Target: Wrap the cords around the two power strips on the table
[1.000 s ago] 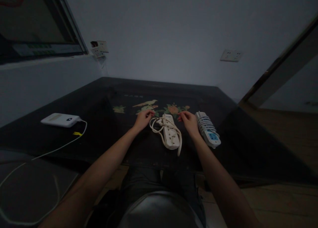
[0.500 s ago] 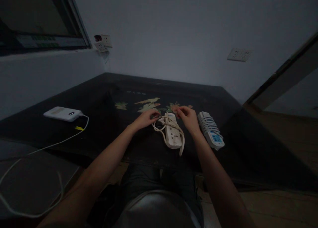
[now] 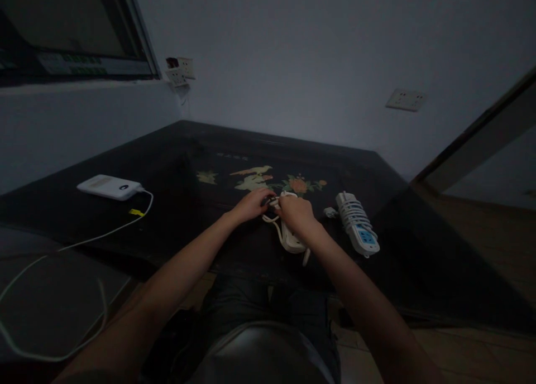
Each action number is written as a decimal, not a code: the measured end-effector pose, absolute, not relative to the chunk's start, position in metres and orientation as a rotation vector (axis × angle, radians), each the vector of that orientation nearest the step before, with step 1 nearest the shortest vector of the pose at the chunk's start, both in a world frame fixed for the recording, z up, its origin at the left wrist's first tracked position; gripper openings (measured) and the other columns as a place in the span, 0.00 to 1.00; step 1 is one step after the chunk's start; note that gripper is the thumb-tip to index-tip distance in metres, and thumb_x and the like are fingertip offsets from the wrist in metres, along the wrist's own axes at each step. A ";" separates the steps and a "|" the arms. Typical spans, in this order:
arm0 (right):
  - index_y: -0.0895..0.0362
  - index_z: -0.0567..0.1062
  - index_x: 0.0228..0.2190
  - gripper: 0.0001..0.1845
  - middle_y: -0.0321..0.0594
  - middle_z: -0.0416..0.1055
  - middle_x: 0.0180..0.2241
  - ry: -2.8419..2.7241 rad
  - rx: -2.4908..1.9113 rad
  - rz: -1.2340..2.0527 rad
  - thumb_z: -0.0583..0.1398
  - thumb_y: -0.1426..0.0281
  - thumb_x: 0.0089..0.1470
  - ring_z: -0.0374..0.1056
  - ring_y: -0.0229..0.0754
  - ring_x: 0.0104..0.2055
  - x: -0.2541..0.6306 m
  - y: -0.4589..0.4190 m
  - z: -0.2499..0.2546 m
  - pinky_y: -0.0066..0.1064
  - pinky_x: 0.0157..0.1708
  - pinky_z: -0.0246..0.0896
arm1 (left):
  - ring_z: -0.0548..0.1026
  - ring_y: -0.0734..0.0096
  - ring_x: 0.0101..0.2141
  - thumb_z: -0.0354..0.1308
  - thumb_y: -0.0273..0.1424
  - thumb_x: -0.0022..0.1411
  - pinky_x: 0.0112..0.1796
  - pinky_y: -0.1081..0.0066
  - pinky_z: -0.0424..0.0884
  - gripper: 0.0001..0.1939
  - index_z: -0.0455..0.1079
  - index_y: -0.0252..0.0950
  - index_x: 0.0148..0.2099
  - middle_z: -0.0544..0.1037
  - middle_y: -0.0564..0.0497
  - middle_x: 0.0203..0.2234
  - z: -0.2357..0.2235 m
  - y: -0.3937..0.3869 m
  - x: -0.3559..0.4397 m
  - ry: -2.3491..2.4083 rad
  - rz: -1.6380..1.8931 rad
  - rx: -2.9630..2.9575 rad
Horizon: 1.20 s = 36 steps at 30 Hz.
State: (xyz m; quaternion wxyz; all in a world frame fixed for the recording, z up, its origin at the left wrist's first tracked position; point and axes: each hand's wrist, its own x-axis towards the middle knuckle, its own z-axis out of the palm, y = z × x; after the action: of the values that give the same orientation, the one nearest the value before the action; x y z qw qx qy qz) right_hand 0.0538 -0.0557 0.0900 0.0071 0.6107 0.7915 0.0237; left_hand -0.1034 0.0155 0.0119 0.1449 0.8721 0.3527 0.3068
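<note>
A white power strip [image 3: 292, 242] lies on the dark table in front of me, its cream cord [image 3: 271, 219] looped loosely around it. At its upper left end, my left hand [image 3: 253, 204] is closed around the cord's plug [image 3: 273, 202]. My right hand [image 3: 296, 212] reaches across the strip from the right, fingers curled at the same plug. It covers the middle of the strip and much of the cord; its fingertips are partly hidden. To the right lies a second power strip [image 3: 365, 240] with blue sockets, wrapped tightly in its grey cord [image 3: 354, 214].
A white power bank [image 3: 109, 187] with a white cable [image 3: 100, 236] lies on the left; the cable hangs over the table edge. A small yellow tag [image 3: 136, 212] is beside it. The table [image 3: 234, 244] has painted birds and flowers. Wall sockets [image 3: 406, 100] are behind.
My right hand has moved left and down from beside the strip to the plug, now covering the strip's middle. My left hand stays at the plug. A white plug by the second strip has come into view.
</note>
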 end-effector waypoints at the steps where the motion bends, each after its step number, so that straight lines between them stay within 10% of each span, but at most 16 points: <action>1: 0.61 0.75 0.43 0.16 0.55 0.74 0.42 2.479 1.902 0.083 0.58 0.65 0.55 0.72 0.52 0.43 0.054 -0.055 0.090 0.35 0.38 0.65 | 0.71 0.62 0.46 0.55 0.19 0.50 0.48 0.62 0.66 0.22 0.68 0.34 0.49 0.74 0.45 0.43 0.011 0.016 -0.103 1.020 0.890 2.513; 36: 0.65 0.77 0.41 0.16 0.60 0.75 0.40 2.514 1.839 0.176 0.52 0.72 0.58 0.73 0.54 0.42 0.043 -0.053 0.093 0.39 0.39 0.65 | 0.74 0.62 0.43 0.53 0.21 0.55 0.44 0.64 0.69 0.21 0.68 0.36 0.52 0.76 0.44 0.45 0.006 0.003 -0.096 1.248 0.978 2.462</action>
State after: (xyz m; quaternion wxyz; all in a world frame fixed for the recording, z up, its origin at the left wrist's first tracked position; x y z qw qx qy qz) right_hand 0.0430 -0.0534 0.0935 0.0108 0.5894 0.8058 0.0565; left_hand -0.0964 0.0025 0.0057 0.1065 0.8359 0.4239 0.3321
